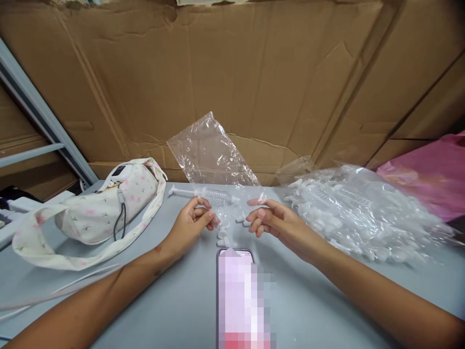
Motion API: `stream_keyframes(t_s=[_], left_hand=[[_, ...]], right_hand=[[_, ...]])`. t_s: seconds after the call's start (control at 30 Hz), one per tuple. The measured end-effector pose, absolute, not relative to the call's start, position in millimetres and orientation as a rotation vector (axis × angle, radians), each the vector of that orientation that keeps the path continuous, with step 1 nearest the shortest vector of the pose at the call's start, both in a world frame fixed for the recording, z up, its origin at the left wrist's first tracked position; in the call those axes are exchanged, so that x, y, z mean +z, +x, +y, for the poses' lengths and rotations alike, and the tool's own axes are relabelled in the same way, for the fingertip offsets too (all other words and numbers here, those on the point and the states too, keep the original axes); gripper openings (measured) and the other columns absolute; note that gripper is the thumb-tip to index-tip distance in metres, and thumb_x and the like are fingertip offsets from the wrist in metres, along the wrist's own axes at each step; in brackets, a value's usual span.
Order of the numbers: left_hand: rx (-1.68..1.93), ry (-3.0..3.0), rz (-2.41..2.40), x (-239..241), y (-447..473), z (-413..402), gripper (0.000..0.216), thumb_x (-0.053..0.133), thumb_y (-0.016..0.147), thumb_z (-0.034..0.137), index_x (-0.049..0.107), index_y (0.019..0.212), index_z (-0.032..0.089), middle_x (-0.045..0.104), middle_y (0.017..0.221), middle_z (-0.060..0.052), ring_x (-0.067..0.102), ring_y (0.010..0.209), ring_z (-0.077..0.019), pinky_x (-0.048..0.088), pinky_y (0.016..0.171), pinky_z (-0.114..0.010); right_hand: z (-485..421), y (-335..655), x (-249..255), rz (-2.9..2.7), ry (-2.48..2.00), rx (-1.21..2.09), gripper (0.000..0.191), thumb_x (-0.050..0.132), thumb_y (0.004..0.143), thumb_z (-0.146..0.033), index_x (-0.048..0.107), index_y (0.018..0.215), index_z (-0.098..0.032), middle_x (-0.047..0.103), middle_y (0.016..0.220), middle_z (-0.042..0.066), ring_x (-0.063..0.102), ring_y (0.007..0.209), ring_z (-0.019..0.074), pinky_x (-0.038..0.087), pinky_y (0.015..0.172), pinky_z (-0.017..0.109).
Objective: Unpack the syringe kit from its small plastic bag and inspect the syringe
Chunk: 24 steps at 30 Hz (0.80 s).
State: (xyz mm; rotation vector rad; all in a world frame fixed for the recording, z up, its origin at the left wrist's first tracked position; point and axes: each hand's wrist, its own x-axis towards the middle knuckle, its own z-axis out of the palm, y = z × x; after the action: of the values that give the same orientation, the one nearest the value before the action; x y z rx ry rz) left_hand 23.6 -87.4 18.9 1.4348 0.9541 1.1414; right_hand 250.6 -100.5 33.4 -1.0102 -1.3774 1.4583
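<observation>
A clear plastic bag [214,150] stands up in front of the cardboard, its lower part coming down between my hands. My left hand [194,220] has its fingers curled and its thumb pressed towards the index finger at the bag's lower left edge. At the lower right edge, my right hand [272,218] is closed around the film, index finger stretched forward. A white syringe-like plastic piece [214,196] with a clear ribbed barrel lies behind my left fingers; whether it is inside the bag I cannot tell. Small white plastic parts [223,235] lie between my hands.
A large clear bag [356,208] full of similar white pieces lies on the right, with pink plastic [428,169] behind it. A phone [236,295] lies in front. On the left are a floral bag [105,208] and white cables [61,293]. Cardboard [232,72] walls the back.
</observation>
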Motion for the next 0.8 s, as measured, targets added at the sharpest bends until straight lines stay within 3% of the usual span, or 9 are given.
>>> stream_keyframes(t_s=[0.13, 0.23, 0.33, 0.43, 0.53, 0.7, 0.8], left_hand=[[1.019, 1.521, 0.970, 22, 31, -93, 0.020, 0.058, 0.083, 0.034, 0.045, 0.089, 0.020, 0.066, 0.071, -0.001, 0.061, 0.067, -0.0144, 0.046, 0.068, -0.029], [0.951, 1.772, 1.046, 25, 31, -93, 0.022, 0.055, 0.085, 0.036, 0.052, 0.100, 0.020, 0.068, 0.096, -0.009, 0.063, 0.090, -0.0215, 0.048, 0.080, -0.036], [0.928, 2.238, 1.086, 28, 26, -82, 0.042, 0.062, 0.080, 0.034, 0.054, 0.119, 0.022, 0.051, 0.135, -0.011, 0.045, 0.126, -0.0284, 0.033, 0.105, -0.045], [0.770, 2.567, 1.264, 27, 18, -57, 0.052, 0.059, 0.082, 0.031, 0.048, 0.131, 0.021, 0.035, 0.148, -0.011, 0.027, 0.138, -0.0305, 0.019, 0.113, -0.048], [0.562, 2.700, 1.451, 24, 10, -30, 0.058, 0.053, 0.085, 0.034, 0.039, 0.138, 0.014, 0.033, 0.148, -0.018, 0.024, 0.139, -0.0334, 0.022, 0.110, -0.050], [0.518, 2.772, 1.487, 18, 1, -10, 0.044, 0.054, 0.083, 0.024, 0.051, 0.126, 0.016, 0.056, 0.123, -0.015, 0.051, 0.117, -0.0305, 0.035, 0.101, -0.047], [0.545, 2.817, 1.531, 17, -6, -19, 0.039, 0.054, 0.083, 0.021, 0.052, 0.121, 0.015, 0.058, 0.111, -0.014, 0.056, 0.102, -0.0288, 0.043, 0.091, -0.044]], right_hand=[[-102, 246, 30, -1.328, -1.049, 1.494, 0.029, 0.067, 0.076, -0.043, 0.058, 0.088, -0.017, 0.064, 0.083, 0.004, 0.062, 0.067, 0.0144, 0.048, 0.061, 0.030], [-98, 250, 33, -1.344, -1.084, 1.426, 0.027, 0.067, 0.075, -0.042, 0.057, 0.081, -0.017, 0.064, 0.080, 0.004, 0.062, 0.064, 0.0138, 0.048, 0.057, 0.028], [-89, 261, 42, -1.398, -1.128, 1.313, 0.023, 0.066, 0.076, -0.038, 0.055, 0.078, -0.017, 0.062, 0.081, 0.003, 0.063, 0.065, 0.0138, 0.046, 0.055, 0.027], [-78, 273, 54, -1.408, -1.165, 1.173, 0.016, 0.060, 0.079, -0.032, 0.052, 0.077, -0.018, 0.062, 0.082, 0.004, 0.063, 0.062, 0.0134, 0.044, 0.052, 0.025], [-64, 282, 68, -1.446, -1.207, 1.070, 0.012, 0.056, 0.082, -0.027, 0.050, 0.077, -0.017, 0.063, 0.078, 0.004, 0.060, 0.054, 0.0108, 0.040, 0.046, 0.023], [-41, 284, 87, -1.522, -1.264, 0.981, 0.016, 0.055, 0.084, -0.018, 0.051, 0.069, -0.015, 0.060, 0.063, 0.002, 0.052, 0.046, 0.0064, 0.033, 0.041, 0.019], [-27, 281, 92, -1.561, -1.333, 0.936, 0.013, 0.052, 0.087, -0.014, 0.054, 0.074, -0.014, 0.056, 0.057, -0.001, 0.048, 0.044, 0.0051, 0.032, 0.041, 0.018]])
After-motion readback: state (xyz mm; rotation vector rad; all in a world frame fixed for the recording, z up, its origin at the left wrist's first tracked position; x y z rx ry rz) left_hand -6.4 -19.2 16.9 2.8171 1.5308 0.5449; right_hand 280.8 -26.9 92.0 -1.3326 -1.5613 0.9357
